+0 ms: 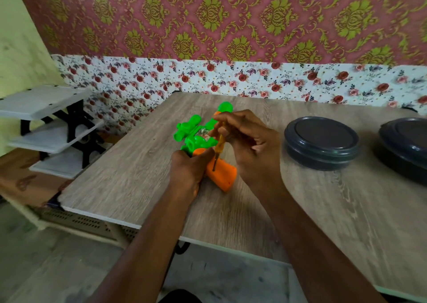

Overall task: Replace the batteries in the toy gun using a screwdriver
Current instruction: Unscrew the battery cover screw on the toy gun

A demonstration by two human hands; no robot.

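A green toy gun with an orange grip lies on the wooden table. My left hand clasps the gun where the green body meets the orange grip. My right hand pinches a thin yellow-handled screwdriver near its top, holding it almost upright. The screwdriver's dark tip touches the orange grip. No batteries show in the frame.
Two dark round lidded containers stand on the table at the right, one near my right hand and another cut off by the frame edge. A low white-and-black shelf rack stands left of the table. A patterned wall runs behind.
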